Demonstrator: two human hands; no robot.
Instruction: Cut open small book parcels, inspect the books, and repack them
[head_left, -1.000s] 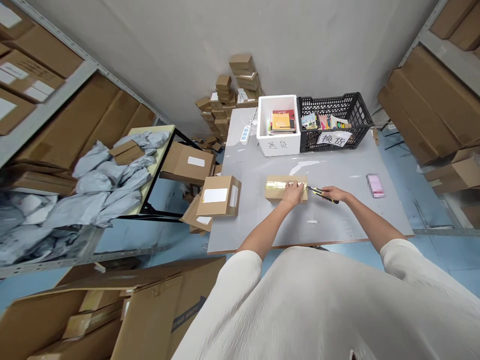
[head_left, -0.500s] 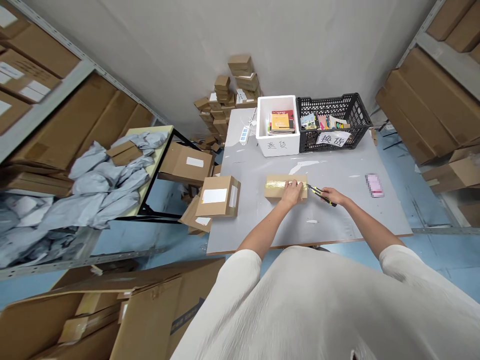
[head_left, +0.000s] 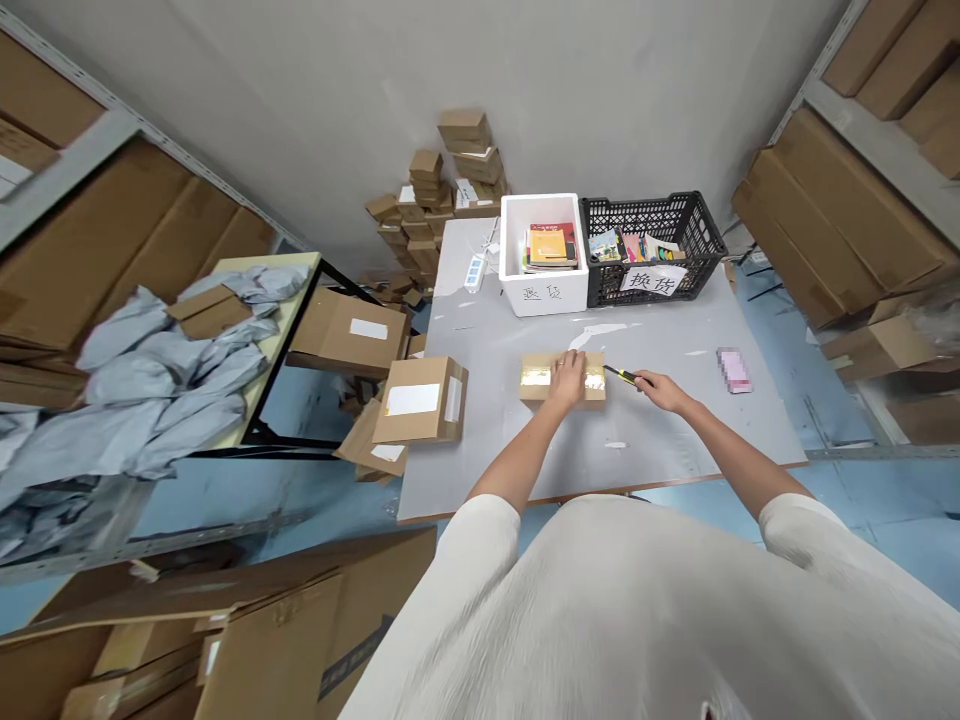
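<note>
A small cardboard box (head_left: 536,385) with shiny clear tape along its top lies on the grey table (head_left: 480,450) in front of me. My left hand (head_left: 568,378) rests flat on the taped top, fingers stretched out and pointing away from me. In my right hand (head_left: 660,391) is a black and yellow utility knife (head_left: 624,376), gripped by its handle. Its tip points left at the box's right end, by the tape. Whether the blade touches the cardboard I cannot tell.
A larger labelled carton (head_left: 420,402) stands at the table's left edge. Behind are a white foam box (head_left: 544,297) and a black crate (head_left: 651,285), both with books. A power strip (head_left: 475,273) lies back left, a pixelated pink item (head_left: 734,370) right. Grey parcels (head_left: 180,390) fill the side table.
My left hand has shifted left along the box top and its fingers reach farther forward. The knife has turned flatter, its tip still near the box's right end. The whole view has shifted slightly.
</note>
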